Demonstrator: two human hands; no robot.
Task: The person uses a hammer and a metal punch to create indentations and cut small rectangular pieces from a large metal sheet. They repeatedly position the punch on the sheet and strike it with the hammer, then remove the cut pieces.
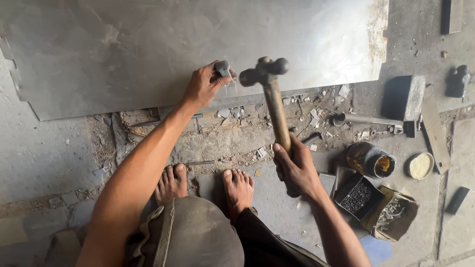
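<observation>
With the left hand (pixel 203 86) fingers clamped on the steel punch (pixel 223 69) standing at the metal sheet (pixel 148 49) edge, keep it upright while the right hand (pixel 295 168), fingers clamped on the ball-peen hammer (pixel 269 84) handle, holds the head just beside the punch top for a square blow.

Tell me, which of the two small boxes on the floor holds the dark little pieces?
The black box, the one closer to the right hand gripping the hammer. The torn brown cardboard box beside it holds paler, tangled metal bits.
</observation>
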